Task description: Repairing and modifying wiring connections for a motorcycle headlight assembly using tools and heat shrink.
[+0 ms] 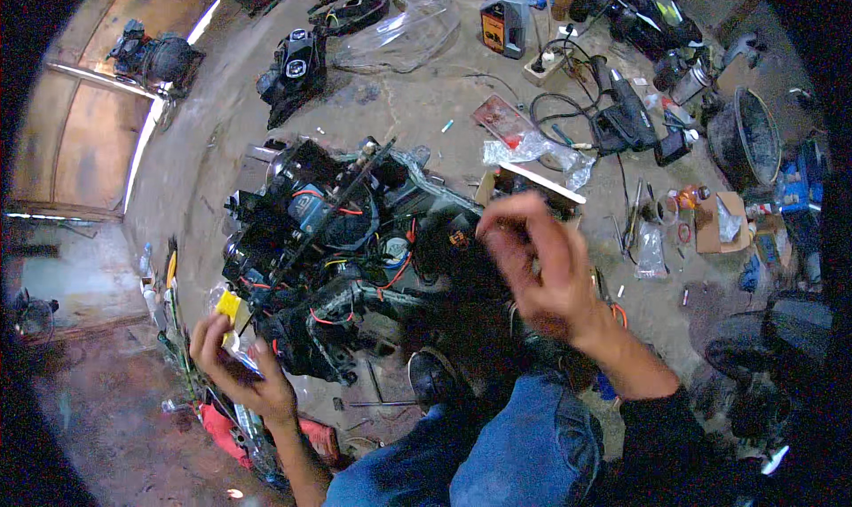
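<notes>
**Small clear bag with yellow part, held beside a stripped wiring-and-plastics assembly**

The small clear bag, with a yellow piece inside it, sits in the left hand, at the left flank of the dark assembly on the concrete floor. The left hand is closed around the bag, pinching it between thumb and fingers, palm turned inward. To its right, the assembly spreads as black housings threaded with red and orange wires. The right hand hangs above the assembly's right side, blurred, its fingers drawn together near the thumb; whether anything small is held between them cannot be told. Farther right lie a clear plastic wrapper, a black power tool with its cord, and an open cardboard box near the floor's right edge.

Handling judgement: the bag is thin and slippery, so a pinch close to the yellow piece gives better control than a grip on loose film. Keeping it clear of the wire loops would likely avoid snagging, and steady wrists help where parts are this crowded.
</notes>
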### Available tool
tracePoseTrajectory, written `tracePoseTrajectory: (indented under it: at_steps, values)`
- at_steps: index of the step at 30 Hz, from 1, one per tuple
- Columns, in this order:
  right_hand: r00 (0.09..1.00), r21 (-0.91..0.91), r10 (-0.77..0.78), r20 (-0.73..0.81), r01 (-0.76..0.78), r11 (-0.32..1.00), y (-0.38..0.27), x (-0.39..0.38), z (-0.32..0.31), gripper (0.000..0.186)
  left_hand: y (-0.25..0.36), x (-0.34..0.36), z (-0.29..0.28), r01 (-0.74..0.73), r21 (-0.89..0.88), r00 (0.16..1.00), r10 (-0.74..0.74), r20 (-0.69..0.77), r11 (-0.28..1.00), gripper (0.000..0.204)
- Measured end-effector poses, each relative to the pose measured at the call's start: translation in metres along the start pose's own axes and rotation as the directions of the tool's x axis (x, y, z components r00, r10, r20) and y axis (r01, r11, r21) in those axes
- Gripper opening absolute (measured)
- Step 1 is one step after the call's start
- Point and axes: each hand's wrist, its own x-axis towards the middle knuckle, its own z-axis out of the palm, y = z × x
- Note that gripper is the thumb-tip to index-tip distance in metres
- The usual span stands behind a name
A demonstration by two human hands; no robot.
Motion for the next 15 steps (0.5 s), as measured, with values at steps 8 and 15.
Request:
tracePoseTrajectory:
  at_steps: [8,15]
  values:
    - [0.929,-0.371,-0.327,0.175,0.37,0.852,0.014,-0.016,0.013,0.035,0.094,0.04,0.036,-0.273,0.115,0.919,0.223,0.326,0.955,0.033]
    - [0.911,-0.316,-0.343,0.228,0.402,0.859,0.021,-0.006,0.031,0.031,0.099,0.042,0.057,-0.187,0.157,0.915,0.114,0.387,0.97,0.029]
